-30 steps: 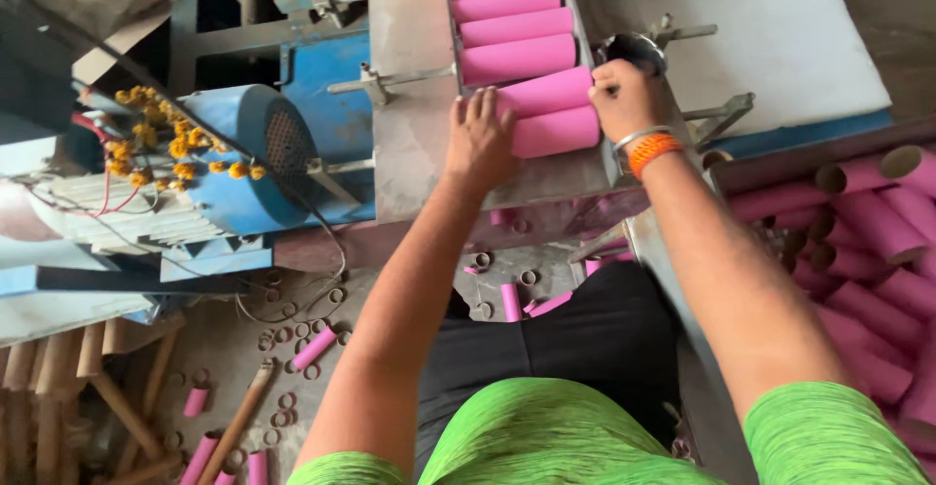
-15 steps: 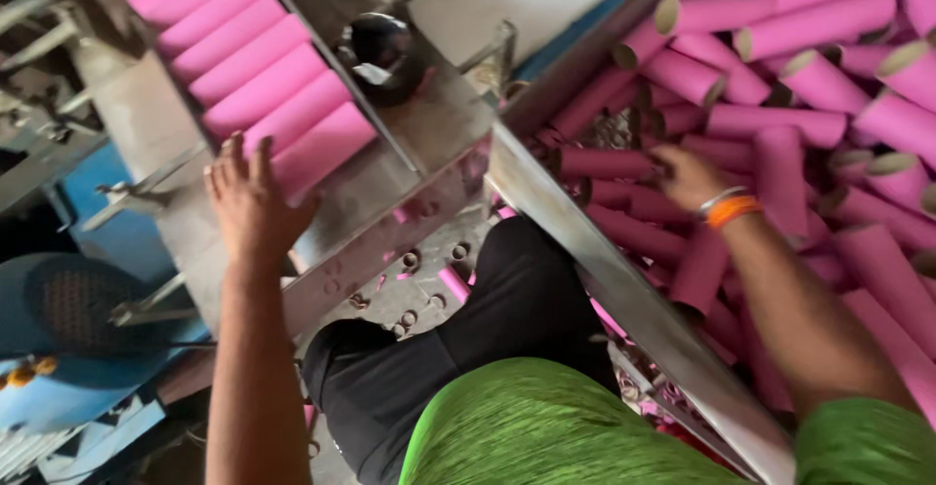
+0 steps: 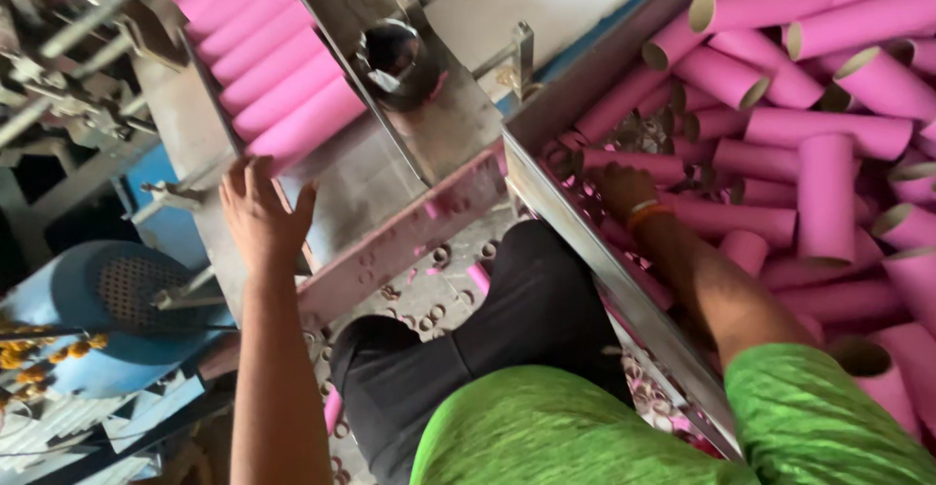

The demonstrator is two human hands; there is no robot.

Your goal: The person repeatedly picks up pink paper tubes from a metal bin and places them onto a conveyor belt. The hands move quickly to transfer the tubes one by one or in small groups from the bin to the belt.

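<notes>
Our left hand (image 3: 261, 214) lies flat and spread on the near edge of the metal counter (image 3: 361, 197), fingers wide, holding nothing. Just beyond its fingertips a row of pink tubes (image 3: 283, 95) sits side by side on the machine's tray, running away to the far left.

Our right hand (image 3: 624, 191), with an orange band at the wrist, is pushed down among the loose tubes (image 3: 780, 144) in the bin on the right. It touches the tubes about it, but they hide its fingers, so we cannot tell whether it grips one.

As we judge it, the tray row looks well filled, while the bin holds a large heap, so much of the feeding seems left.

The tubes are stiff cardboard cylinders, bright pink outside, pale and hollow at the open ends, all alike in width. In the bin they lie at every angle; one stands upright.

Between tray and bin a round dark metal socket (image 3: 395, 56) is set in the plate. A blue motor (image 3: 107, 300) sits at the near left.
</notes>
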